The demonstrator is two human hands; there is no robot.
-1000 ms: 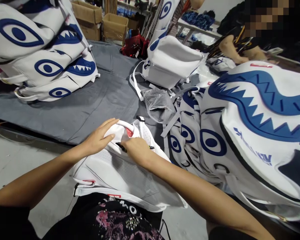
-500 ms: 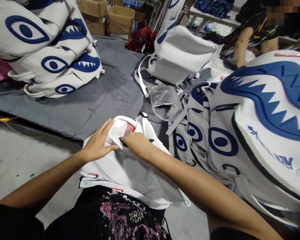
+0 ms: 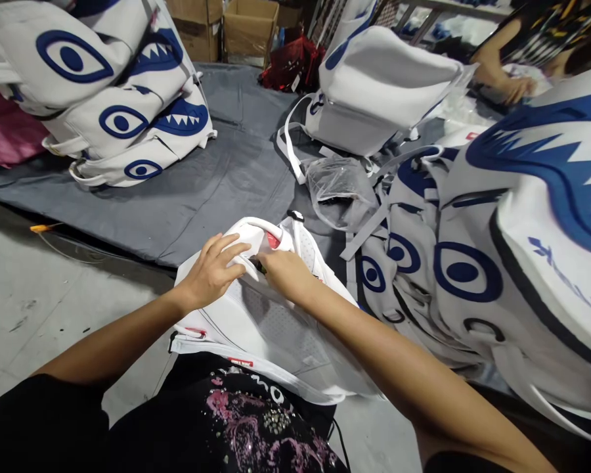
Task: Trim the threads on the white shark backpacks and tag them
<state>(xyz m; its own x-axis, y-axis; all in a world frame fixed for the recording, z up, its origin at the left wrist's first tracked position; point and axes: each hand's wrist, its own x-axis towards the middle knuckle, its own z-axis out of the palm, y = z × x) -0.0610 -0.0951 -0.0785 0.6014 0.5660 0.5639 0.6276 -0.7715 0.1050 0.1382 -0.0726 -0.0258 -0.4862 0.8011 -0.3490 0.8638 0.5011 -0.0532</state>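
Observation:
A white backpack (image 3: 256,315) with a perforated back panel rests against my body at the table's near edge. My left hand (image 3: 214,271) lies on its upper left part beside the carry handle, fingers apart. My right hand (image 3: 285,272) is closed at the top opening, just right of the left hand. Its fingertips are hidden in the fabric, so what they grip cannot be made out. A black buckle (image 3: 295,215) sits on the strap above the right hand.
Stacked white backpacks (image 3: 142,125) with blue eyes stand at the left of the grey table (image 3: 226,177). More backpacks (image 3: 465,269) crowd the right. A clear plastic bag (image 3: 342,187) lies mid-table. Another person's hand (image 3: 517,89) is at the back right. Cardboard boxes (image 3: 249,29) stand behind.
The view has shifted, so most things sit further right in it. The left hand's fingers have spread over the bag's edge. The other person's arm has changed pose, and a hand now shows.

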